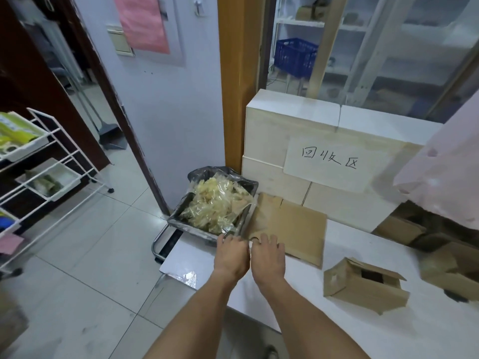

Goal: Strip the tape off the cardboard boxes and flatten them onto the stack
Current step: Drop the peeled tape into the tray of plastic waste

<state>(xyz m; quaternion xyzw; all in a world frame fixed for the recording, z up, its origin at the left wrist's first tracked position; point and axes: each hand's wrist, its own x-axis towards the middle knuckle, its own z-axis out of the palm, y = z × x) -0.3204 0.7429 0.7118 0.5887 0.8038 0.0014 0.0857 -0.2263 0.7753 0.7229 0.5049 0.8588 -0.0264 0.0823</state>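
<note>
At the near left corner of the white table (363, 332), beside the black-lined bin (181, 224) heaped with crumpled clear tape (217, 203), both hands side by side and almost touching. Left hand (231, 255) with knuckles up and fingers curled downward near the bin's rim; right hand (268, 256) just beside it, fingers resting on the near corner of the flattened cardboard (293, 224). Looked like a pinch on a thin, pale strip between the two hands, probably tape, but too small and too hidden to tell for certain; could not say whether either hand truly gripped anything. Judged as the tail of the stripping step: tape being freed from the flat sheet or readied for the bin right alongside. Flattened cardboard lay flat on the table under a handwritten paper sign (334, 164) taped to the pale boxes (274, 141) behind, evidently the stack's place. Well apart to the right, a small brown box (363, 283) on its side, not yet flattened, flaps open; more brown cartons (451, 268) blurred at the right edge. Next move, by this reading: any loose tape dropped into the bin, then a reach right for the small box, its seams checked for tape before collapse onto the flat sheet.
</note>
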